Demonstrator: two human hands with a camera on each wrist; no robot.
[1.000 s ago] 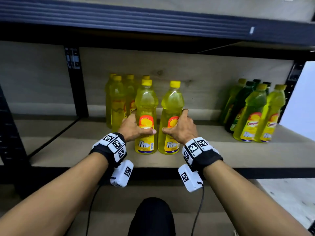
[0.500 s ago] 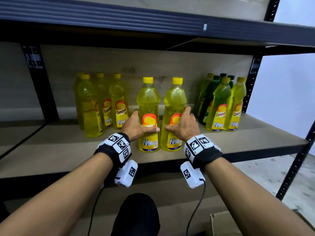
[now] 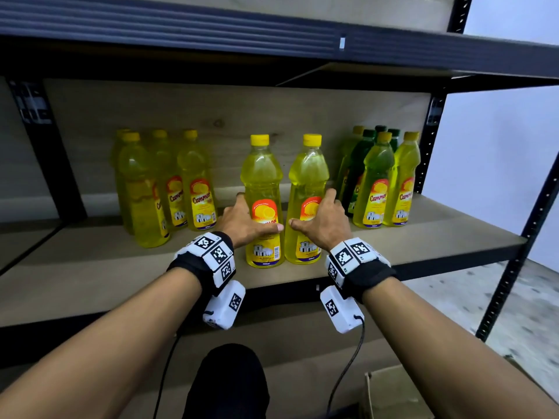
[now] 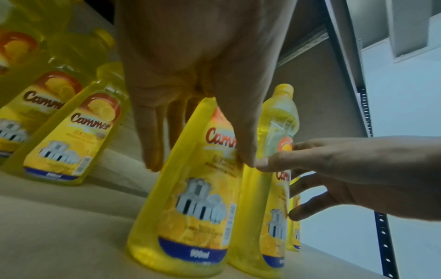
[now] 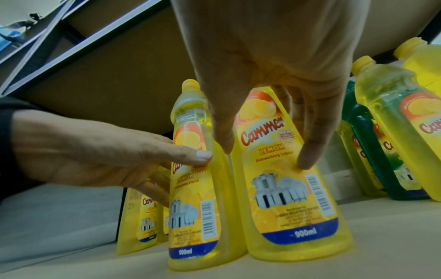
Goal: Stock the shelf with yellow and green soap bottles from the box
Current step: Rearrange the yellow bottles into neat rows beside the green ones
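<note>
Two yellow soap bottles stand upright and touching at the front-middle of the shelf (image 3: 90, 276): the left bottle (image 3: 262, 189) and the right bottle (image 3: 308, 182), long axes vertical, labels facing out. The left hand (image 3: 242, 222) wraps the left bottle from its outer left side, thumb across the label, fingers round the back. The right hand (image 3: 320, 222) mirrors it on the right bottle, thumb on the front, fingers curled about the far side. In the wrist views both bases sit flat on the shelf board, so each hand is holding a bottle already set down.

The relation that matters: each bottle lies straight ahead of its own hand, and the pair stands in the gap between two groups. Left of the pair, well apart, is the yellow group (image 3: 169, 189); right of the pair, nearer, is the green-and-yellow group (image 3: 378, 179). Being yellow, the pair probably belongs with the left group, so a sideways slide left seems likely, with the left hand leading. Below the right forearm, the corner of a cardboard box (image 3: 390, 394) shows.
</note>
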